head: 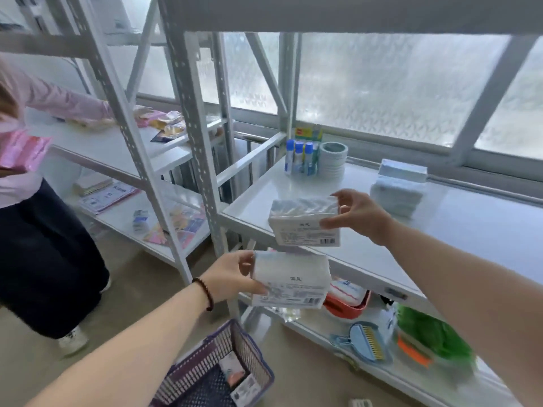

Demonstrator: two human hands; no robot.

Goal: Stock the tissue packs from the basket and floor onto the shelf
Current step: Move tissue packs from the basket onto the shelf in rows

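Holding one tissue pack (289,279) by its left end, the left hand (232,274) pinches it with thumb and fingers in the air below the shelf (470,224) edge, above the purple basket (217,368). To the right, the right hand (357,214) grips a second tissue pack (304,221) by its right end, just over the shelf's near left corner. Both grips catch only soft wrapper ends, so I judge either pack could slip, or tip off the edge if set too near.

Bright, diffuse daylight; wide-angle view.
Frosted window (396,92) at 1 o'clock backlights; edges curve, motion blur softens 9 o'clock.
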